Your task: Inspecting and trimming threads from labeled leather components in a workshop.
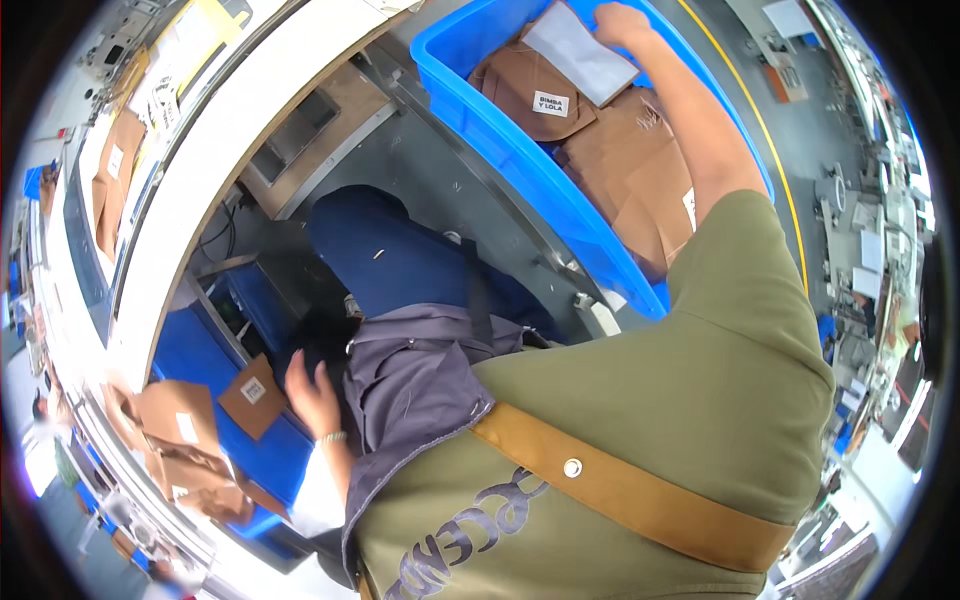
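My right hand reaches to the far end of a blue plastic bin. Its fingers are curled at the edge of a pale grey sheet, gripping it. Under and beside that sheet lie brown fabric pieces, some with white labels. On the left, my left hand is open with its fingers apart, holding nothing. Close to it a brown labelled piece rests on a blue surface. A pile of similar brown pieces sits farther left.
A white table edge curves along the left, with another brown piece on it. Below stands a wooden box-like unit. A yellow floor line runs past the bin. Workstations line the far right.
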